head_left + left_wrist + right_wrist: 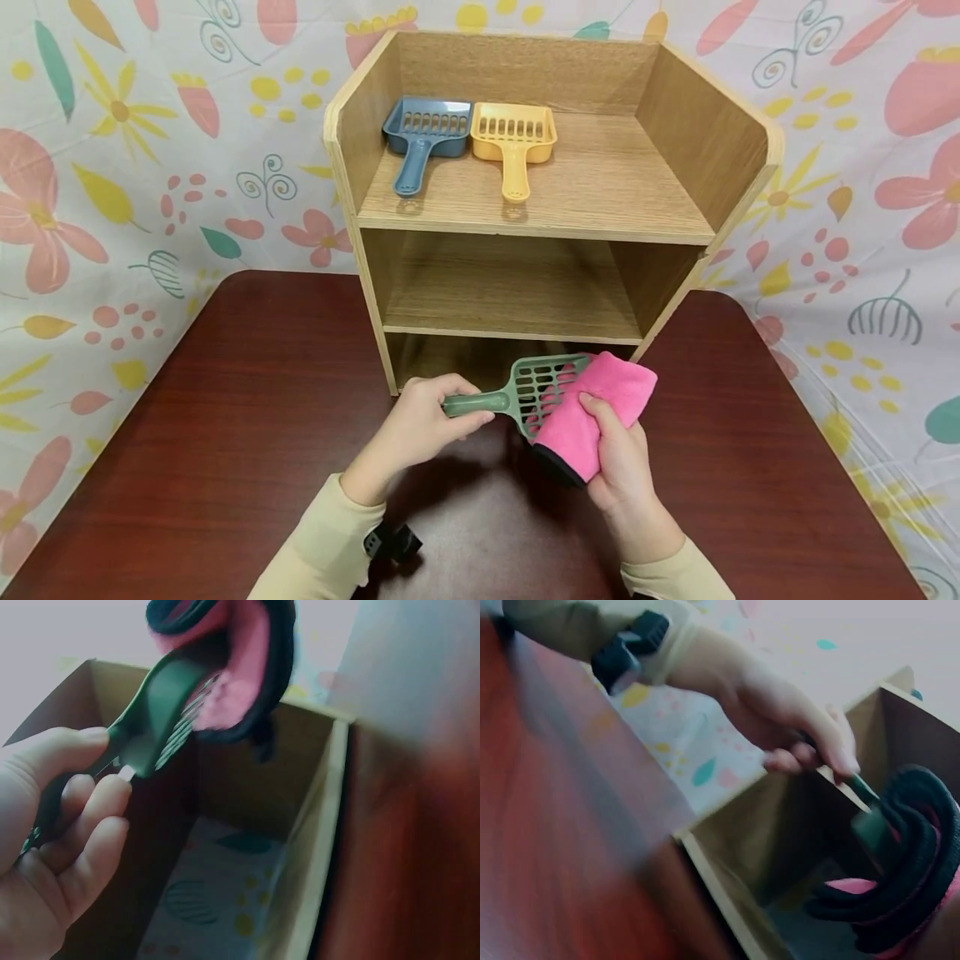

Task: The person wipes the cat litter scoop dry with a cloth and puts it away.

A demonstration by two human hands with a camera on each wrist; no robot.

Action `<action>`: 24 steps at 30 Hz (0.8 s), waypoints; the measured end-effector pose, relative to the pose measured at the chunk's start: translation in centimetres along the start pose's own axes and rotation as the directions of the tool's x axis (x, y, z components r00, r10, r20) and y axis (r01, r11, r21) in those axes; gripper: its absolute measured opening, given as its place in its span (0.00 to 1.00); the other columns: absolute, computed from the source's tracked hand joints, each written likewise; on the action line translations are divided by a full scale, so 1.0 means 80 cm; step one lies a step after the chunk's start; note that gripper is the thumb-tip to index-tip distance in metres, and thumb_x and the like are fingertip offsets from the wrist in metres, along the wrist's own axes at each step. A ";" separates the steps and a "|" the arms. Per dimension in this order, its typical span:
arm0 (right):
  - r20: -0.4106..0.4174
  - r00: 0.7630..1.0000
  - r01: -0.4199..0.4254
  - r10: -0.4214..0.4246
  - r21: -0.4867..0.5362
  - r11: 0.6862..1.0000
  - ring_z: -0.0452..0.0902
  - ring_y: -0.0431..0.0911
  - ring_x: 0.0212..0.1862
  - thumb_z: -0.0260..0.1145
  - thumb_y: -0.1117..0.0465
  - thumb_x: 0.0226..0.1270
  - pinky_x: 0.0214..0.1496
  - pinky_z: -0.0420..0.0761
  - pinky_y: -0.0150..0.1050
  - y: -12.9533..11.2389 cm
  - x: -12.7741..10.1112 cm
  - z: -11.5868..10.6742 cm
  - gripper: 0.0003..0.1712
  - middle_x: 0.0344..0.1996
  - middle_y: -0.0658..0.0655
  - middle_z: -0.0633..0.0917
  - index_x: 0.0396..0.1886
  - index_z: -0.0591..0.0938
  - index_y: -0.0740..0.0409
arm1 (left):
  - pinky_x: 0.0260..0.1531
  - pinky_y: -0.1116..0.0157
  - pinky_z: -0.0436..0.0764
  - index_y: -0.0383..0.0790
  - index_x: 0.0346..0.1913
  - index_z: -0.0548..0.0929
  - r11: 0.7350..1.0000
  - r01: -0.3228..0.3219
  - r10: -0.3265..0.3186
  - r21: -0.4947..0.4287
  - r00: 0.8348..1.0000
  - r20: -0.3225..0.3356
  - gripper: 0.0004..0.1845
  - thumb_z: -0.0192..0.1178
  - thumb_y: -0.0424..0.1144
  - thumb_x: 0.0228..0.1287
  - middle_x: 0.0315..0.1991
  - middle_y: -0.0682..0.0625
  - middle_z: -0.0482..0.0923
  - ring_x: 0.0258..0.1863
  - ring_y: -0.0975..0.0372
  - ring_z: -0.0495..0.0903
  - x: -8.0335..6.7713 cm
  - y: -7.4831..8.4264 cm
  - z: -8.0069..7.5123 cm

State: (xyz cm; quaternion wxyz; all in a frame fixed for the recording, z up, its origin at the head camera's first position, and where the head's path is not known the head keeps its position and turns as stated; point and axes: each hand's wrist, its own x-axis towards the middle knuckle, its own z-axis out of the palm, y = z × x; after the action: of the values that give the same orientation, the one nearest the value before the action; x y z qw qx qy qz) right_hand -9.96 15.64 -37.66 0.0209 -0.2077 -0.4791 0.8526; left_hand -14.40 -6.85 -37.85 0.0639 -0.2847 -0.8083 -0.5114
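In the head view my left hand (pixel 423 421) grips the handle of a green slotted litter scoop (pixel 534 392), thumb and fingers around it. My right hand (pixel 626 454) holds a pink cloth (pixel 592 421) with a black edge, folded over the far side of the scoop's head. The cloth covers part of the slots. From the left wrist, the scoop (pixel 161 705) shows with the cloth (pixel 240 667) wrapped about its far end. In the right wrist view the dark-edged cloth (pixel 915 855) hides most of the scoop's head, and my left hand (pixel 802 727) pinches the handle.
A wooden shelf unit (pixel 517 223) stands at the back of the dark red table (pixel 247 433). On its top board lie a blue litter scoop (pixel 427 133) and a yellow litter scoop (pixel 513 142), side by side. A black wrist camera (pixel 393 542) is strapped to the left sleeve.
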 end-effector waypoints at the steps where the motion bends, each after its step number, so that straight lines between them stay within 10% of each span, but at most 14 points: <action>1: -0.011 1.000 0.002 -0.002 0.041 0.999 0.83 0.40 0.35 0.59 0.59 0.68 0.40 0.83 0.36 0.002 0.000 0.002 0.16 0.33 0.46 0.84 0.51 0.66 0.54 | 0.15 0.75 0.72 0.41 0.31 0.83 1.000 -0.021 0.021 0.015 1.000 -0.019 0.08 0.72 0.37 0.49 0.15 0.54 0.79 0.14 0.76 0.70 -0.001 -0.001 0.005; 8: -0.072 0.996 -0.039 0.056 0.229 0.973 0.82 0.40 0.37 0.60 0.59 0.68 0.42 0.83 0.33 0.017 -0.002 0.011 0.17 0.35 0.47 0.83 0.51 0.66 0.53 | 0.21 0.79 0.71 0.40 0.33 0.83 0.980 -0.148 0.163 0.130 0.980 -0.116 0.09 0.72 0.36 0.49 0.22 0.53 0.82 0.19 0.72 0.69 -0.006 -0.003 0.037; 24: -0.059 0.995 -0.056 0.074 0.272 0.961 0.82 0.38 0.36 0.59 0.61 0.68 0.43 0.81 0.31 0.033 -0.008 0.013 0.07 0.33 0.47 0.85 0.44 0.74 0.54 | 0.20 0.81 0.70 0.39 0.33 0.81 0.934 -0.296 0.329 0.203 0.932 -0.154 0.08 0.68 0.30 0.47 0.20 0.53 0.78 0.19 0.72 0.66 -0.011 -0.006 0.065</action>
State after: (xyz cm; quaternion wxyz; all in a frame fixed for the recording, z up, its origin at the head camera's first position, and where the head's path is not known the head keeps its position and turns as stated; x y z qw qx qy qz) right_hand -9.32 13.22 -39.12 0.0375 -0.2476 -0.3502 0.9026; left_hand -12.96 -2.85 -41.01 0.2446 -0.3542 -0.7851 -0.4454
